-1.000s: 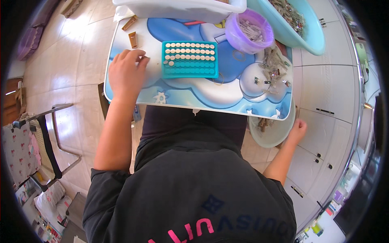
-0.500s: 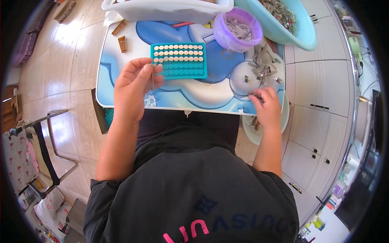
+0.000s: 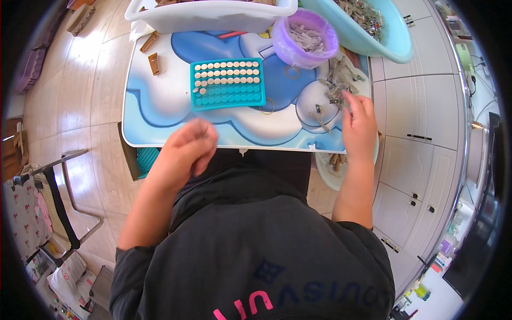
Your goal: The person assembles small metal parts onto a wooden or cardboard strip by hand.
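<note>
A teal tray (image 3: 228, 103) lies on the table, its upper rows filled with round cream discs (image 3: 226, 73). Two discs sit at the left in the lower rows, one of them tilted. Below the tray, near the table's front edge, my left hand (image 3: 191, 148) is curled closed and blurred; a tiny dark thing at its fingers is not clear. My right hand (image 3: 359, 121) is at a pile of clear plastic pieces with metal parts (image 3: 341, 80), thumb and forefinger apart at its edge. Another such piece (image 3: 321, 118) lies just left of it.
A white bin (image 3: 213, 18) stands at the back, beside a purple-lined tub (image 3: 277, 45) of grey strips and a light-blue basin (image 3: 401, 45). Two brown pieces (image 3: 154, 64) lie at the left. Thin rings (image 3: 292, 72) lie right of the tray. A pale bucket (image 3: 325, 173) stands below the table.
My left hand has moved from the tray toward me, fingers now curled. My right hand has moved away from me to the pile; a clear piece now lies where it was pinching.
</note>
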Demonstrator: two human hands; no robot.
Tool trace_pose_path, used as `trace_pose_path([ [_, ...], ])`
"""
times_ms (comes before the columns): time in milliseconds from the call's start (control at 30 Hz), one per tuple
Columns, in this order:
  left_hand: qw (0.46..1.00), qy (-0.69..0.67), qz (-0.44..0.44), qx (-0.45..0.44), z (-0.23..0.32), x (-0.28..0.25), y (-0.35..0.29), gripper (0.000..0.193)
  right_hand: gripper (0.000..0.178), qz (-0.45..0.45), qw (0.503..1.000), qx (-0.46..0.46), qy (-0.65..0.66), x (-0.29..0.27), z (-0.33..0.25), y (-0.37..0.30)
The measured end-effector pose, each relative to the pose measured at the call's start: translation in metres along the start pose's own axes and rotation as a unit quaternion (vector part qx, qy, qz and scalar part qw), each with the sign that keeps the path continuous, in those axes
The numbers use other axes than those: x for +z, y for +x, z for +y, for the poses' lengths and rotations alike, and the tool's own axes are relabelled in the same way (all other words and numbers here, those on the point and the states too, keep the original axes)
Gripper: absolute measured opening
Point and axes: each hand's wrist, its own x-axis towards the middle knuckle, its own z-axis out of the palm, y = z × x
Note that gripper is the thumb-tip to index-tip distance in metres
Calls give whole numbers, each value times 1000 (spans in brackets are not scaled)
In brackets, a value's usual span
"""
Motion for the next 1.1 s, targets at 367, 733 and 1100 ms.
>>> trace_pose_path([
  [367, 949, 61, 256, -172, -187, -196, 2, 10, 12, 91, 957, 107, 253, 2, 36, 7],
  [733, 962, -213, -33, -166, -209, -217, 102, 21, 15, 88, 947, 135, 276, -15, 31, 2],
  [1100, 916, -345, -149, -139, -225, -217, 83, 26, 16, -47, 986, -135, -85, 26, -29, 27],
])
